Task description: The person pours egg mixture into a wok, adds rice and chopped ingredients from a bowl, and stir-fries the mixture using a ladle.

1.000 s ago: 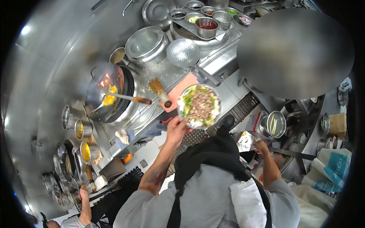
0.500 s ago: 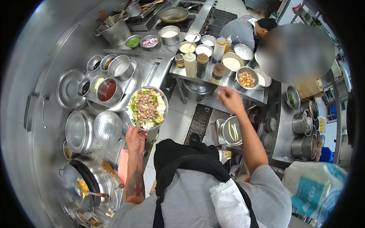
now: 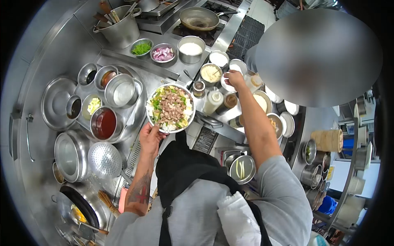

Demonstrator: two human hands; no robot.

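Holding the bowl [image 3: 193, 110] by its near rim in my left hand [image 3: 150, 137], I keep it, in the head view, off the left edge of the surface [image 3: 225, 130]. My right hand [image 3: 233, 80] is at a white tub [image 3: 226, 87] toward that surface's far left corner; I cannot tell whether it grips anything. From it, the bowl lies leftward and nearer me: round, no long axis, filled with chopped brown meat [image 3: 170, 102], white grains [image 3: 167, 128] and green bits [image 3: 157, 101].

it's a commercial kitchen — burners [image 3: 208, 37], frying pan [image 3: 200, 18] and steel skimmer [image 3: 104, 159] show it.
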